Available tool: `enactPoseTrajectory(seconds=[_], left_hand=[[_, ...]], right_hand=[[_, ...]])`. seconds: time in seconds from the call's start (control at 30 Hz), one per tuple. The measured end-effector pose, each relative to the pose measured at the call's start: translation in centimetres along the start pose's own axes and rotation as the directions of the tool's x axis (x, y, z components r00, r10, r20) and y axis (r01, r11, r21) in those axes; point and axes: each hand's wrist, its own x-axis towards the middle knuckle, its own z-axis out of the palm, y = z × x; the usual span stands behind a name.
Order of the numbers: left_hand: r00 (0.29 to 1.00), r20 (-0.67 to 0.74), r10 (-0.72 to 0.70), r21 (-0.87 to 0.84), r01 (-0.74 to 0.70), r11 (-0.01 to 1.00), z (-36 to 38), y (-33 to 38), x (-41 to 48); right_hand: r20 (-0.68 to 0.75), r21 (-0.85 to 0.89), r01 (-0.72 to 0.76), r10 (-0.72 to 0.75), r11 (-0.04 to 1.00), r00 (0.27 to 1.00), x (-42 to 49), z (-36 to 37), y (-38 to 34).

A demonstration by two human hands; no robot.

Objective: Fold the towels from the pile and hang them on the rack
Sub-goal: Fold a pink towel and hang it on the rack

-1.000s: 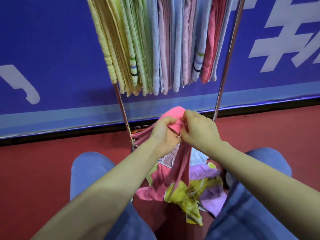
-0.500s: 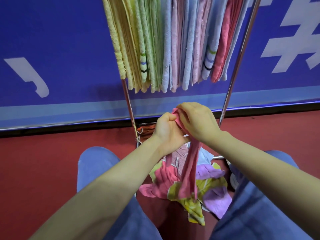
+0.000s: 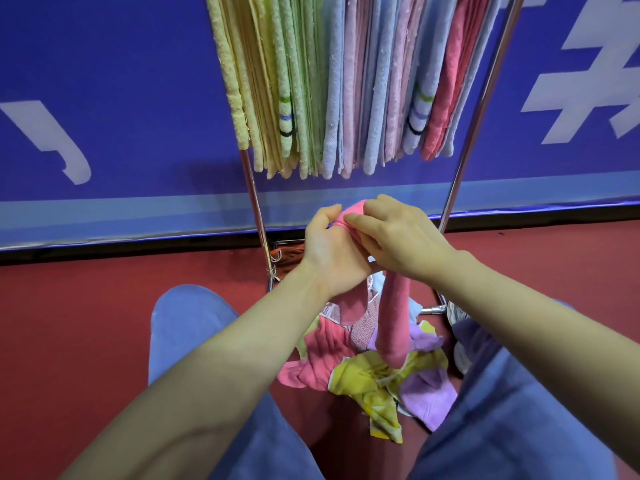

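Centrally, both hands meet just below the hanging row: the left hand [image 3: 332, 251] and the right hand [image 3: 401, 237] each pinch the top of a pink towel [image 3: 393, 323], fingers [image 3: 360, 223] curled and clamped on its bunched upper edge, the two hands touching. The towel's length hangs down toward 6 o'clock, its lower end just over the pile [image 3: 367, 379] of pink, yellow and purple towels on the red floor [image 3: 69, 323] between the person's blue-trousered knees [image 3: 187, 323]. At 12 o'clock folded towels [image 3: 346, 81], yellow, green, blue and pink, hang packed together on the rack [image 3: 474, 109] between its chrome uprights. Behind, a blue banner [image 3: 104, 81] carries big white strokes at 9 and 3 o'clock, cropped and unreadable.
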Motion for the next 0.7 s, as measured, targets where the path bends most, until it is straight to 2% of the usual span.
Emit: enactPoseTrajectory(seconds=[0.1, 0.23, 0.3, 0.53, 0.6, 0.7], left_hand=[[0.995, -0.095, -0.013, 0.06, 0.018, 0.998, 0.4, 0.1, 0.4], [0.985, -0.171, 0.027, 0.031, -0.022, 0.999, 1.4, 0.4, 0.7], [0.98, -0.192, 0.061, 0.019, -0.058, 0.998, 1.9, 1.0, 0.8], [0.967, -0.219, 0.13, 0.002, -0.133, 0.991, 1.9, 2.9, 1.0], [0.966, -0.219, 0.136, -0.003, -0.14, 0.99, 1.6, 3.2, 1.0], [0.966, -0.217, 0.14, 0.017, -0.14, 0.99, 1.3, 3.3, 0.9]], right_hand=[[-0.046, -0.06, 0.024, -0.027, 0.998, 0.999, -0.8, 0.2, 0.0], [-0.074, 0.064, -0.216, 0.221, 0.974, 0.972, -2.0, 0.6, -0.8], [-0.07, 0.134, -0.28, 0.291, 0.951, 0.954, -2.5, 0.9, -1.1], [0.0, 0.206, -0.324, 0.331, 0.924, 0.944, -3.7, 1.3, -1.6], [0.019, 0.19, -0.358, 0.361, 0.914, 0.932, -3.9, 1.4, -1.6], [0.124, 0.131, -0.422, 0.408, 0.897, 0.905, -3.6, 1.7, -1.5]])
